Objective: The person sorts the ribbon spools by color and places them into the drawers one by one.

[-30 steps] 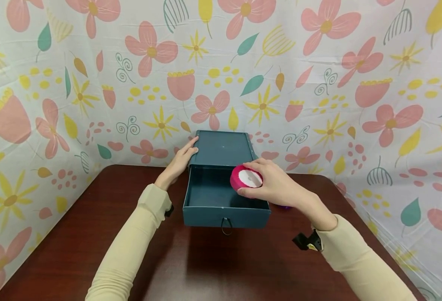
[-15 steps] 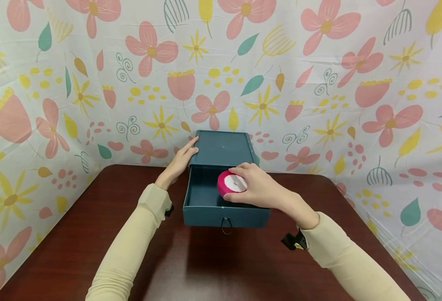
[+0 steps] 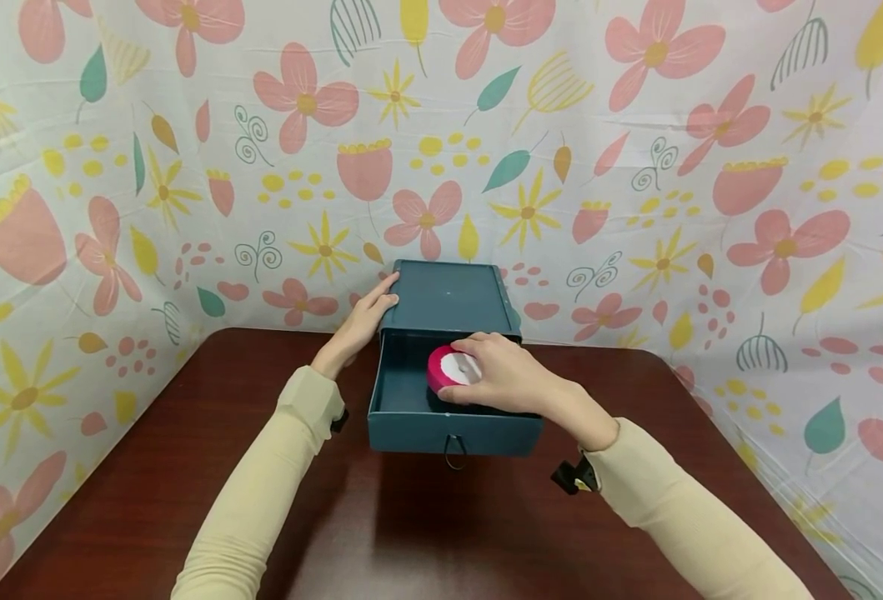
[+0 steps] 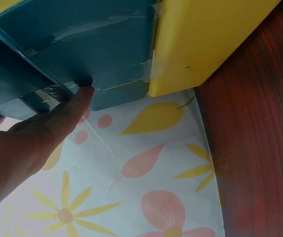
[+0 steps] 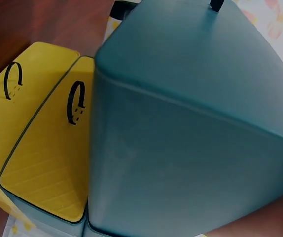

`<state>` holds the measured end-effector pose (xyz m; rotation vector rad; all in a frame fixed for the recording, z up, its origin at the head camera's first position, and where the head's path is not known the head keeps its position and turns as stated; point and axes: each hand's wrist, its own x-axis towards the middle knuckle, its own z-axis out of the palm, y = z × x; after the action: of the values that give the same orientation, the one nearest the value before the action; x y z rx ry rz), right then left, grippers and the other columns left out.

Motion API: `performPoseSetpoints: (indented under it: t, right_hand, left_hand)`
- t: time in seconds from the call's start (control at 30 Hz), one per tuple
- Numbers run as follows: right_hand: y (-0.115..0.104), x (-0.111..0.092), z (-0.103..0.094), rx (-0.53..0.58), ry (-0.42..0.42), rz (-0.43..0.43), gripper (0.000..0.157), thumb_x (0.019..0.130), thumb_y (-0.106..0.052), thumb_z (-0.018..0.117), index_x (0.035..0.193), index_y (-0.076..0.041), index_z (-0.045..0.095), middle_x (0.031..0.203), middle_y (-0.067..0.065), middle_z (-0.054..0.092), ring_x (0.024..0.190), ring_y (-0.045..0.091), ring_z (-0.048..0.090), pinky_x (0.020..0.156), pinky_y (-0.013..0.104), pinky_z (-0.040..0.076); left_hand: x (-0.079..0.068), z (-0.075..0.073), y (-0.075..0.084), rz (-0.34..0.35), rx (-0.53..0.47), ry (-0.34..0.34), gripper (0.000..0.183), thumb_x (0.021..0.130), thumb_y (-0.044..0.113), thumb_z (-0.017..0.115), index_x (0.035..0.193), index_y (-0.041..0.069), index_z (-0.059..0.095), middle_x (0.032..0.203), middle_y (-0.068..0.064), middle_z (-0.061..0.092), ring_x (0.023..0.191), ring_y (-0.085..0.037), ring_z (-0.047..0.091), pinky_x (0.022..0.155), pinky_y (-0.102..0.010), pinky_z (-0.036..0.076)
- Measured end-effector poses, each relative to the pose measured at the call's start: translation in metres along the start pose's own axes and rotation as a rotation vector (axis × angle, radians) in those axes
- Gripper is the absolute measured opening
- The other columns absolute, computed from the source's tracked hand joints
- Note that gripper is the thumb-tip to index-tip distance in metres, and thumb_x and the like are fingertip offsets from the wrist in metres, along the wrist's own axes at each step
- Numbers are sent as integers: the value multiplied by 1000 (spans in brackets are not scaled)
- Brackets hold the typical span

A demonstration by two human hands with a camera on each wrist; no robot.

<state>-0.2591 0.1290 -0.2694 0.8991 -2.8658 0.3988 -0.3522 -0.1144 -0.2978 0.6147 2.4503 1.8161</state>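
Observation:
My right hand (image 3: 512, 375) grips a roll of bright pink ribbon (image 3: 435, 371) with a white centre, thumb on the near side and fingers over the far side. It holds the roll inside the pulled-out teal drawer (image 3: 411, 433), close over the drawer's floor and behind the front wall. The right wrist view shows the drawer's outside (image 5: 191, 163), with the hand and roll out of sight. My left hand (image 3: 362, 321) rests with extended fingers on the left edge of the teal cabinet top (image 3: 449, 296); in the left wrist view its fingertip touches the teal side (image 4: 107, 54).
A black loop handle (image 3: 454, 450) hangs from the drawer front. Below it, the right wrist view shows yellow drawer fronts (image 5: 48, 158) with black loops. The cabinet stands on a dark wooden table (image 3: 276, 467), close before a flower-print cloth (image 3: 298, 183).
My right hand has carried the ribbon roll leftward and down into the drawer. The left hand stays on the cabinet's edge.

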Motion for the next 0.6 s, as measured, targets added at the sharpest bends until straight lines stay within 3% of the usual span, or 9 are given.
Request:
performPoseSetpoints:
  t: [0.03, 0.37, 0.47, 0.6]
  right_hand:
    - [0, 1, 0, -5, -2, 1, 69, 81, -51, 69, 133, -7, 58, 125, 10, 61, 105, 23, 54, 73, 29, 53]
    - [1, 7, 4, -30, -3, -9, 67, 84, -51, 67, 132, -6, 58, 125, 11, 62, 104, 24, 57, 78, 34, 55]
    - [0, 4, -1, 9, -11, 10, 66, 89, -51, 61, 136, -4, 55, 130, 13, 62, 112, 28, 58, 90, 42, 54]
    - [-3, -8, -14, 102, 19, 20, 58, 93, -44, 60, 136, -6, 56, 119, 11, 68, 107, 27, 63, 90, 43, 54]
  left_hand:
    - [0, 0, 0, 2, -4, -1, 55, 105, 29, 37, 156, 22, 20, 163, -7, 15, 149, -27, 18, 120, -51, 19]
    - [0, -2, 0, -1, -11, 0, 55, 104, 30, 37, 156, 23, 20, 163, -7, 16, 149, -27, 19, 120, -51, 19]
    - [0, -1, -1, 1, -16, -1, 55, 104, 30, 37, 156, 23, 20, 163, -6, 15, 150, -26, 17, 120, -51, 19]
    - [0, -1, -1, 3, -22, -2, 55, 104, 30, 36, 156, 22, 19, 163, -5, 13, 150, -26, 15, 120, -50, 19]
